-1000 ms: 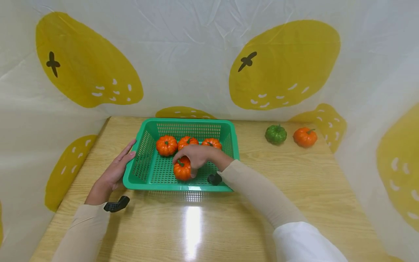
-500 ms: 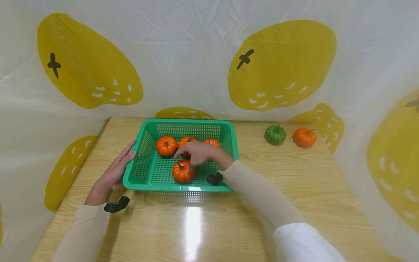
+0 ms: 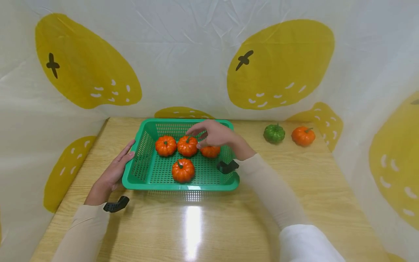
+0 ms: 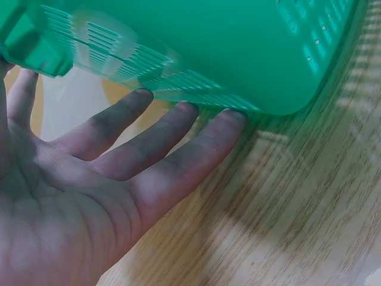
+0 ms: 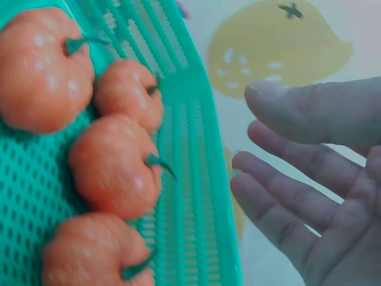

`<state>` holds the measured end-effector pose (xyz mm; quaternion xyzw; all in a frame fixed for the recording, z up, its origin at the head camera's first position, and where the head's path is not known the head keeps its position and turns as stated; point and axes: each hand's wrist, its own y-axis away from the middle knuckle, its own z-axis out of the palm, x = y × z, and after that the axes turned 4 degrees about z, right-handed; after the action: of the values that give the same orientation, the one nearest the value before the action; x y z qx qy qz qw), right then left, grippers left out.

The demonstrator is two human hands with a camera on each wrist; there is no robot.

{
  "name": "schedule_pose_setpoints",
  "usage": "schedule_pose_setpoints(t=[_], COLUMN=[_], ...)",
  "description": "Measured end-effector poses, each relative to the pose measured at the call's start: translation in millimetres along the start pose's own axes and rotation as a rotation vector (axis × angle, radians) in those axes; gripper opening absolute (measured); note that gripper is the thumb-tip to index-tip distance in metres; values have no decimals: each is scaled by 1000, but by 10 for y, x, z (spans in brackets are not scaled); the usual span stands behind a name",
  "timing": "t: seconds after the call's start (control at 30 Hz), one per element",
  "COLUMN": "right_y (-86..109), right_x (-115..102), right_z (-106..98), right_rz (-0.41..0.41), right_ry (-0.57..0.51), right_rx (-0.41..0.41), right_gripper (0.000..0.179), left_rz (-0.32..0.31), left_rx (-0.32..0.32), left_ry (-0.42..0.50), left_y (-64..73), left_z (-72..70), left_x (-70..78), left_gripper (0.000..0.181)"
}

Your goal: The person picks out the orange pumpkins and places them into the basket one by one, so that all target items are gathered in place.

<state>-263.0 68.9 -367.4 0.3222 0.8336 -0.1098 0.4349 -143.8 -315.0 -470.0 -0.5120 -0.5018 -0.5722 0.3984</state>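
A green plastic basket (image 3: pixel 180 187) with slotted walls holds several small orange pumpkins. One pumpkin (image 3: pixel 183 170) sits alone near the front, and a row at the back includes a middle pumpkin (image 3: pixel 187 146). My left hand (image 3: pixel 115 171) rests against the basket's left side; in the left wrist view its straight fingers (image 4: pixel 178 143) touch the outer wall below the rim. Above the back right part of the basket hovers my right hand (image 3: pixel 216 134), with nothing in it, partly covering the right-hand pumpkin (image 3: pixel 210 151). The right wrist view shows its fingers (image 5: pixel 286 196) spread apart from the thumb.
On the table's (image 3: pixel 157 233) back right lie a green pumpkin (image 3: pixel 274 134) and another orange pumpkin (image 3: pixel 303 136), side by side. A pale sheet (image 3: pixel 183 72) printed with yellow fruit hangs behind and beside the table.
My right hand has let go of the front pumpkin and risen up, back and to the right. That pumpkin now sits on the basket floor. My left hand has stayed still.
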Motion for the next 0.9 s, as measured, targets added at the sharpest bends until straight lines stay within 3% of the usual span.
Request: schedule_pose_setpoints(t=[0.37, 0.9], right_y=[288, 623], right_x=[149, 351], right_z=[-345, -613], right_rz=[54, 137], right_ry=[-124, -255], right_rx=[174, 381], right_gripper=[48, 42], left_rz=[10, 14], left_rx=[-10, -10], left_ry=[-1, -12], left_y=[1, -8], left_z=[-6, -8], left_x=[-2, 4], left_gripper=[61, 62])
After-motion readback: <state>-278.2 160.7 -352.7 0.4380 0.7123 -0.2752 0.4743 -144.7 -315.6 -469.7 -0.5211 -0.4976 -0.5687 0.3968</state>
